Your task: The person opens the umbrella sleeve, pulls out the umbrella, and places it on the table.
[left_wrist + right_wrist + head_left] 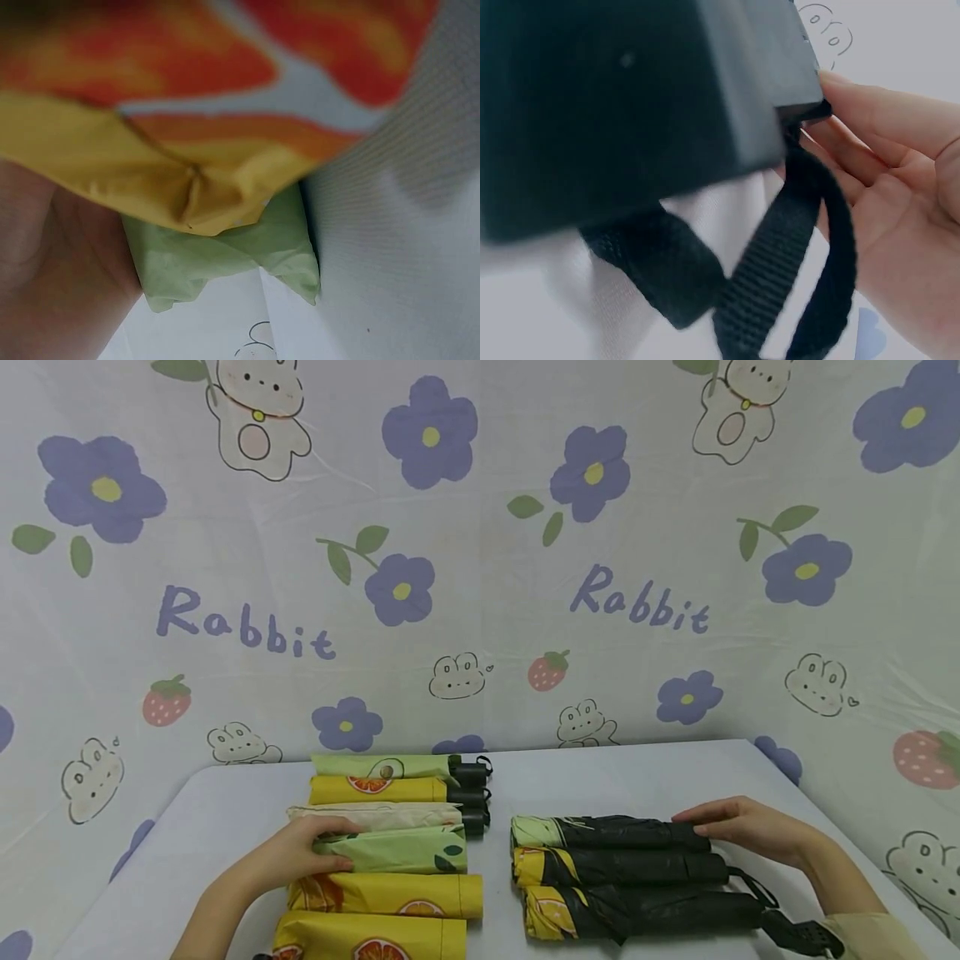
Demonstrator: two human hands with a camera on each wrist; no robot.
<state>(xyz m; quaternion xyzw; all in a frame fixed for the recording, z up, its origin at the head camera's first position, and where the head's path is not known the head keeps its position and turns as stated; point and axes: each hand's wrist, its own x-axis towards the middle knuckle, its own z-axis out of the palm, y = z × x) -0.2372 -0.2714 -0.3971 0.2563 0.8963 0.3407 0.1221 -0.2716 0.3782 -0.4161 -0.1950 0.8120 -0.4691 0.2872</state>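
Observation:
My left hand [296, 860] holds the left end of a light-green umbrella sleeve [408, 850], fingers over its far side and thumb along its near side. In the left wrist view the green sleeve [217, 262] shows behind a yellow umbrella sleeve [157, 161]. At the right, my right hand [757, 828] pinches the handle end of a folded black umbrella with a green patch [630, 832]. In the right wrist view, the thumb of the right hand [900, 172] is on that umbrella's handle [772, 60], partly hidden behind a nearer black handle [630, 127].
Beyond the left hand lie sleeved umbrellas: avocado-print [386, 767], yellow [408, 790] and cream [390, 817]. Nearer are two yellow orange-print sleeves [450, 896]. Two black-and-yellow folded umbrellas [652, 867] lie before the right hand, with loose straps. A rabbit-print cloth [480, 527] hangs behind the white table [600, 777].

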